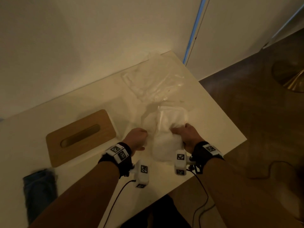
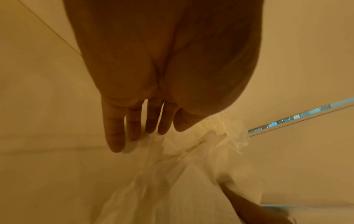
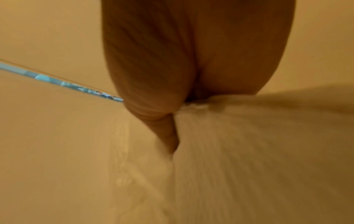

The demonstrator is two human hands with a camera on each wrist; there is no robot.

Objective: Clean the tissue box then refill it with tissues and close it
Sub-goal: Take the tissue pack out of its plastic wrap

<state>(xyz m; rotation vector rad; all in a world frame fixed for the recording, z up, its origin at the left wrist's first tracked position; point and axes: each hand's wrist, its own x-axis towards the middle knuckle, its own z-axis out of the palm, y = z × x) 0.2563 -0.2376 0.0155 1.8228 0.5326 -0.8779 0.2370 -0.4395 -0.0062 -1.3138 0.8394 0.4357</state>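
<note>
Both hands: right hand (image 1: 185,135) grips tissues (image 1: 167,129); left hand (image 2: 145,106) fingers straight; no legible writing.

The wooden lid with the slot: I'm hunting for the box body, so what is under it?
The wooden lid lies flat on the white table; only tabletop shows around it. Whatever sits directly beneath is covered.

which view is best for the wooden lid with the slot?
Head view: the wooden lid lies flat on the white table, whole outline and slot visible, left of both hands. Neither wrist view shows it; both show only palm, tissues and table.
</note>
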